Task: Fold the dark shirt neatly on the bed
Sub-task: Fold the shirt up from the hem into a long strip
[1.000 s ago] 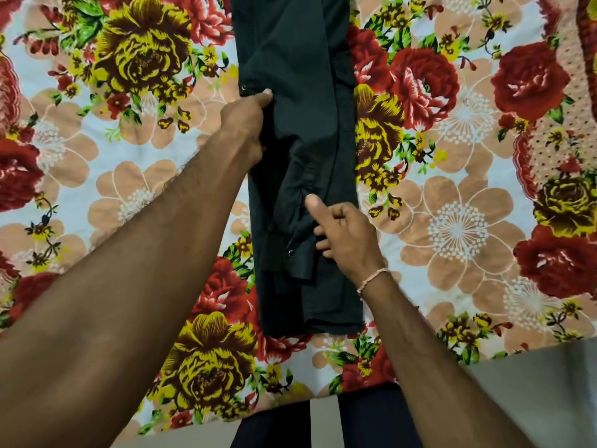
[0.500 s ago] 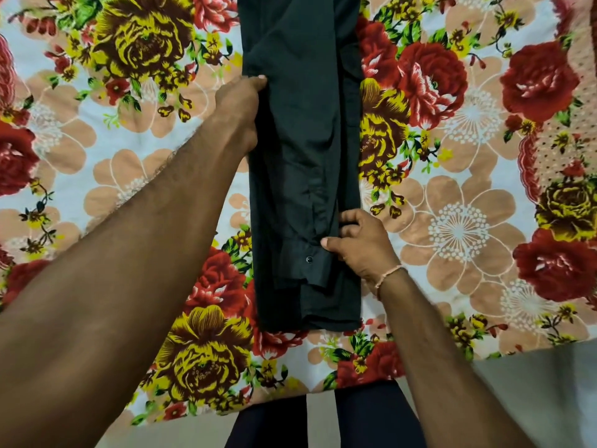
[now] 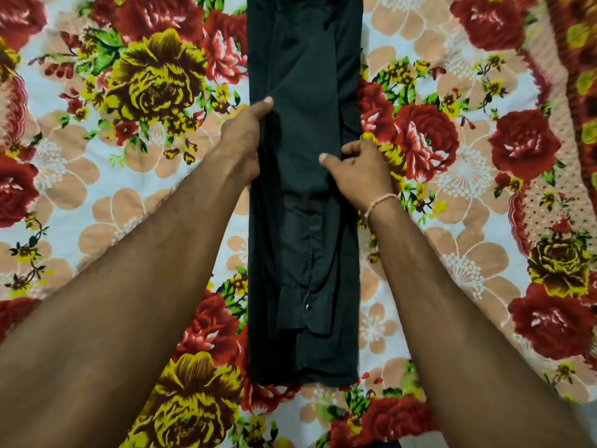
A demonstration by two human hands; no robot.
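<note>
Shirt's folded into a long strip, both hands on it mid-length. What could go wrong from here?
1. The sleeve cuff lies loose on top of the dark shirt; folding the strip up could let it slide out.
2. The left hand and right hand grip opposite edges at different heights, so a crease made here may come out skewed.
3. The layered bottom hem looks uneven and may splay.

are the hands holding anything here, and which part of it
Both hold the dark shirt, folded into a long strip: the left hand grips its left edge, the right hand pinches its right edge.
</note>
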